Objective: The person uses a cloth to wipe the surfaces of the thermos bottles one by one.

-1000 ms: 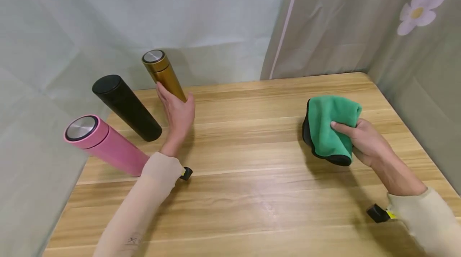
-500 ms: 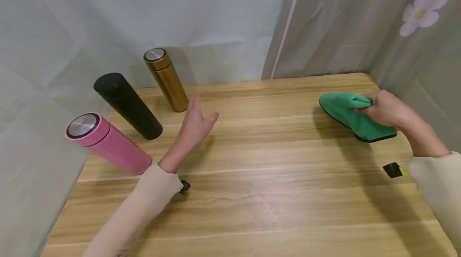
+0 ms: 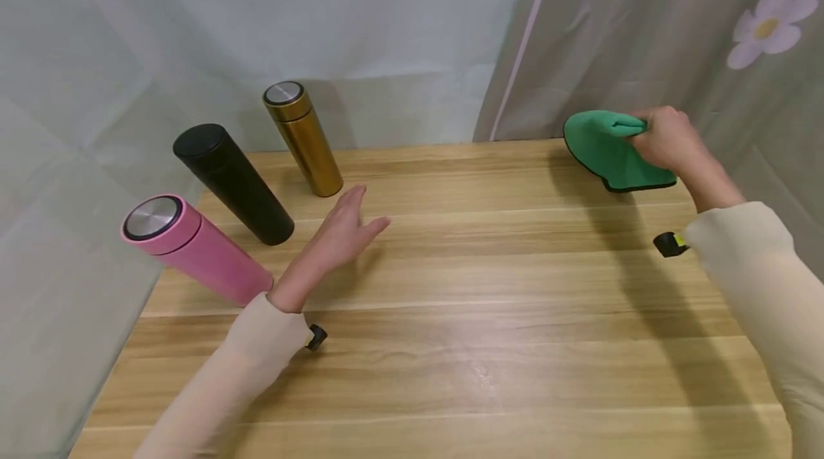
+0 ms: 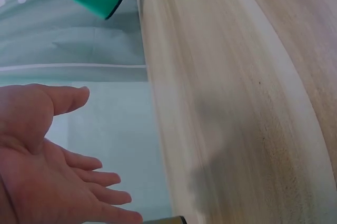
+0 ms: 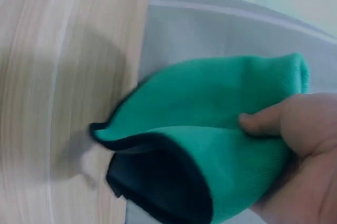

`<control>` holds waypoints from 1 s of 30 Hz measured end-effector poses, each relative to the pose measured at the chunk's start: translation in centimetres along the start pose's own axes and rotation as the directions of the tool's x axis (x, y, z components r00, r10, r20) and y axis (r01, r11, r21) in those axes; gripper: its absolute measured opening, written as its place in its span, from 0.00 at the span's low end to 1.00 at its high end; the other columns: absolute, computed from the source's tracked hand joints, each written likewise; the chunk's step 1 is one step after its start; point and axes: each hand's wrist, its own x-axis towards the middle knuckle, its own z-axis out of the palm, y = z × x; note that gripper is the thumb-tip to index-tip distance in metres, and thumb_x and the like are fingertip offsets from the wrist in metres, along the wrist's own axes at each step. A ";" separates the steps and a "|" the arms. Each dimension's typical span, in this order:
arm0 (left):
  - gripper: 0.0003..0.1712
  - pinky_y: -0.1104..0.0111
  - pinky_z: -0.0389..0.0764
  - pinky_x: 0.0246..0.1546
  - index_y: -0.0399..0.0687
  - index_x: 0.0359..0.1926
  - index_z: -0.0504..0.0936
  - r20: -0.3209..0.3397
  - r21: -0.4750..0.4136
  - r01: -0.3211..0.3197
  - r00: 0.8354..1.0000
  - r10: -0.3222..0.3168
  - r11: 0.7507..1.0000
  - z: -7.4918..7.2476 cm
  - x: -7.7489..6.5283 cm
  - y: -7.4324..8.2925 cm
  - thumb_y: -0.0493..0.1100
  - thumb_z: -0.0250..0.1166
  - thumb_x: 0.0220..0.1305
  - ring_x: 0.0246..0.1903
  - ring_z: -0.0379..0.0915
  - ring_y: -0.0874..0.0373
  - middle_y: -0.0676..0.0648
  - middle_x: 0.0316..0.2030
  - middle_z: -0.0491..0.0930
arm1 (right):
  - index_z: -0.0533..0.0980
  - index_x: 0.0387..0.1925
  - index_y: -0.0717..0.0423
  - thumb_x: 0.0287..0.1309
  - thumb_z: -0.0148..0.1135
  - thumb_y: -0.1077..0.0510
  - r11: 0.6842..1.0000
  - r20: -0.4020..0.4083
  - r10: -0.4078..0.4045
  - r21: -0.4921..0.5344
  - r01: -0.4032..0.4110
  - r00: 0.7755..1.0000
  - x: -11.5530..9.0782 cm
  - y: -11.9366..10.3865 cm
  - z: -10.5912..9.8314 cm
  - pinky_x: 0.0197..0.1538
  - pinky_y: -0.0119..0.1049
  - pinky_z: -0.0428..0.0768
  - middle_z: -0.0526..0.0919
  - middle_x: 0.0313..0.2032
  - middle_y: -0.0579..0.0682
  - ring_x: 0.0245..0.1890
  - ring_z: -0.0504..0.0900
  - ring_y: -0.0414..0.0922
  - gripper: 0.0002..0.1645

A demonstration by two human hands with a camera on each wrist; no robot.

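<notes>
My right hand (image 3: 671, 139) grips a folded green cloth (image 3: 608, 151) with dark edging, held above the far right of the table. In the right wrist view the thumb presses on the cloth (image 5: 221, 97), whose lower fold gapes to show a dark inner side. My left hand (image 3: 341, 234) hovers over the table with fingers extended and thumb apart, holding nothing. Just beyond its fingertips stands a gold thermos bottle (image 3: 307, 148). A black bottle (image 3: 238, 191) and a pink thermos (image 3: 206, 259) stand upright to the left of this hand.
The wooden table (image 3: 450, 287) runs back to a pale curtain (image 3: 386, 51) hanging right behind its far edge. Another curtain side with a flower print (image 3: 769, 26) borders the right. The gold bottle stands close to the far edge.
My left hand has let go of the gold bottle and drawn back right and toward me. My right hand has carried the cloth toward the far edge, and the cloth's folds have turned.
</notes>
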 end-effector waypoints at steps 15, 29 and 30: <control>0.48 0.43 0.39 0.77 0.30 0.80 0.44 0.072 0.037 -0.017 0.997 0.014 0.999 0.8 -0.2 -0.5 0.51 0.60 0.77 0.79 0.33 0.36 0.31 0.79 0.44 | 0.75 0.64 0.64 0.54 0.54 0.76 0.917 -0.002 -0.375 -0.148 0.371 0.927 1.0 -6.8 12.2 0.35 0.58 0.81 0.83 0.53 0.69 0.36 0.84 0.63 0.33; 0.47 0.40 0.39 0.76 0.31 0.80 0.45 0.134 0.064 -0.021 0.991 0.012 0.998 1.6 -0.3 -0.5 0.52 0.59 0.78 0.79 0.32 0.35 0.32 0.80 0.44 | 0.58 0.78 0.64 0.76 0.59 0.53 0.857 0.307 -0.406 -0.198 0.475 0.861 -2.0 -6.1 15.3 0.72 0.67 0.58 0.54 0.76 0.70 0.76 0.53 0.69 0.39; 0.47 0.40 0.39 0.76 0.31 0.80 0.45 0.139 0.073 -0.021 0.990 0.010 0.997 1.6 -0.3 -0.5 0.53 0.59 0.78 0.79 0.32 0.35 0.32 0.80 0.44 | 0.57 0.78 0.63 0.76 0.58 0.50 0.857 0.313 -0.403 -0.200 0.474 0.860 -2.2 -6.0 15.4 0.72 0.68 0.56 0.53 0.77 0.70 0.76 0.51 0.69 0.40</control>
